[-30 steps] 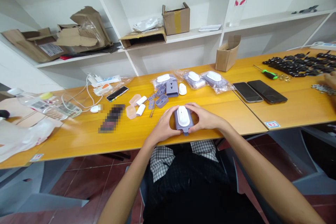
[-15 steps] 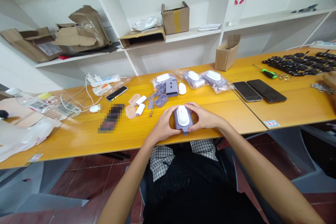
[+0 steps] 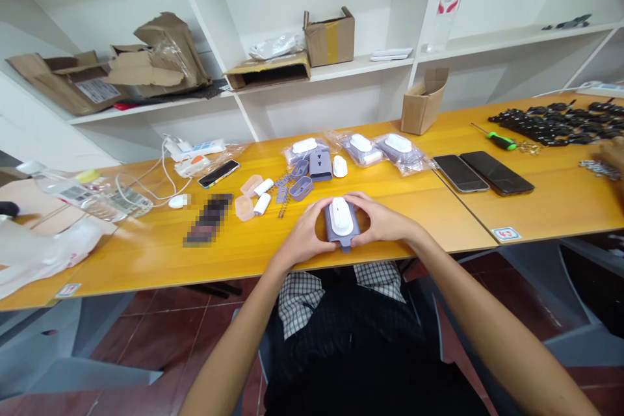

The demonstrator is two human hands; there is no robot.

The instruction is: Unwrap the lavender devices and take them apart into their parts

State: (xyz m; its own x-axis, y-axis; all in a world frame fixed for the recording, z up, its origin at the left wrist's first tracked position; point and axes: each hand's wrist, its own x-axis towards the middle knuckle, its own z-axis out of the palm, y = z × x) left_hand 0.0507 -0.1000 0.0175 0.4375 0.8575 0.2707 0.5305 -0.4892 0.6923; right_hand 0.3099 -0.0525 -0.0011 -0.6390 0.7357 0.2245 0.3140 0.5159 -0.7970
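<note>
Between my two hands, near the table's front edge, is a grey-purple plastic case with a raised white oval top (image 3: 342,218). My left hand (image 3: 308,234) curls round its left side, and my right hand (image 3: 379,220) grips the right side. A small tab sticks out of the case toward me. Beyond it lie a grey-purple housing (image 3: 320,166) with slots and a white oval piece (image 3: 340,166). Oval grey-purple cups (image 3: 301,188), springs (image 3: 283,208), white cylinders (image 3: 262,204) and translucent pinkish cups (image 3: 244,207) are spread to the left.
Several plastic-wrapped units (image 3: 398,149) lie at the back. To the right are two dark phones (image 3: 496,173), a green-handled screwdriver (image 3: 501,140) and a pile of black parts (image 3: 550,123). Another person's hand (image 3: 613,155) shows at the right edge. A power strip (image 3: 197,149) and plastic bottle (image 3: 73,194) stand left.
The whole view has shifted slightly. Both hands keep the same hold on the case, and nothing on the table has visibly moved.
</note>
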